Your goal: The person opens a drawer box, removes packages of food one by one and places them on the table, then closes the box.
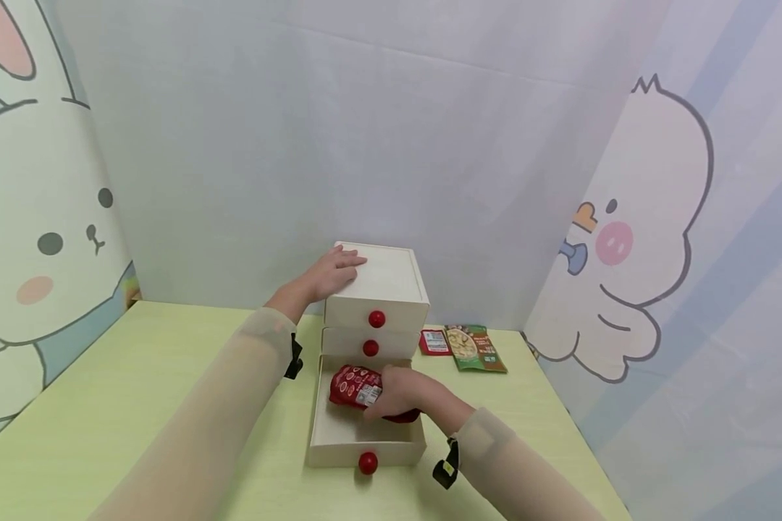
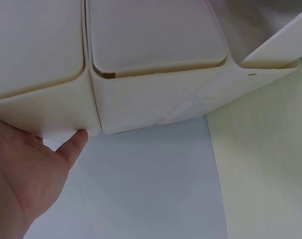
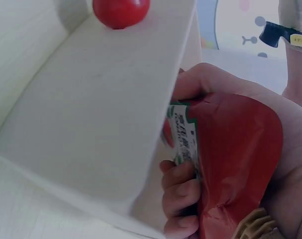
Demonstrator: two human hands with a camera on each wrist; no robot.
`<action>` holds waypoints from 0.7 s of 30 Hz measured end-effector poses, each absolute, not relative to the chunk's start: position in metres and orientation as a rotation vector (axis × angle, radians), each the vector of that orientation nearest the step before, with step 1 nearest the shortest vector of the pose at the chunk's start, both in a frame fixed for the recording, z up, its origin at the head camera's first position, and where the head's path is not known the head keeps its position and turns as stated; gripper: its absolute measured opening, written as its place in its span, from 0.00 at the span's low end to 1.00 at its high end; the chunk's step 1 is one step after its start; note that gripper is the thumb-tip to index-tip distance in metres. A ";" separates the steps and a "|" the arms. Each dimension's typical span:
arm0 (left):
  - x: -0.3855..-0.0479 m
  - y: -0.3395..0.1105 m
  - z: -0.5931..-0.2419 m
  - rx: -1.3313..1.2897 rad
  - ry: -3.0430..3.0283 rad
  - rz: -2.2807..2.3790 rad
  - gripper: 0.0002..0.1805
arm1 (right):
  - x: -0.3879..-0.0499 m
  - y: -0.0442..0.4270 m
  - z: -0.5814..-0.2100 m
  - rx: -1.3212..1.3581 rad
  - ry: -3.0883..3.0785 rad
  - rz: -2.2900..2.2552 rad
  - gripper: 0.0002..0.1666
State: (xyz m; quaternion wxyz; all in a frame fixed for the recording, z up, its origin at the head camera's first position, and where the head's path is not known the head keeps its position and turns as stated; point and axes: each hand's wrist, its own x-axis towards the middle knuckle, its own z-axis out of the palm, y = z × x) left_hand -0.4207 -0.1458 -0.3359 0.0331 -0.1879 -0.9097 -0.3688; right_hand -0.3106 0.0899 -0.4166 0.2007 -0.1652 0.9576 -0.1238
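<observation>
My right hand (image 1: 400, 391) grips a red tomato sauce pouch (image 1: 355, 385), its fingers curled round one end. The pouch lies slantwise over the bottom drawer (image 1: 339, 454), which is pulled out from a white drawer cabinet (image 1: 384, 271). In the right wrist view, the pouch (image 3: 235, 144) shows a white label with TOMATO lettering, and the drawer front (image 3: 101, 99) hides part of it. My left hand (image 1: 329, 275) rests on the cabinet's top left edge with its fingers extended. The thumb of the left hand (image 2: 29, 174) touches the side wall in the left wrist view.
Two upper drawers with red knobs (image 1: 376, 319) are closed above the pulled-out one. A green-brown food packet (image 1: 482, 347) and a small red packet (image 1: 435, 342) lie on the pale table (image 1: 137, 405) right of the cabinet. Curtains (image 1: 234, 145) with cartoon figures surround the table.
</observation>
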 end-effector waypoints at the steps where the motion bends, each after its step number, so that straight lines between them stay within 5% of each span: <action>1: -0.421 -0.146 -0.335 -0.579 -2.798 -1.141 0.33 | -0.310 0.092 -0.417 -0.477 2.686 -0.362 0.40; 21: -0.423 -0.145 -0.338 -0.585 -2.787 -1.122 0.34 | -0.301 0.157 -0.434 -0.692 2.743 -0.696 0.46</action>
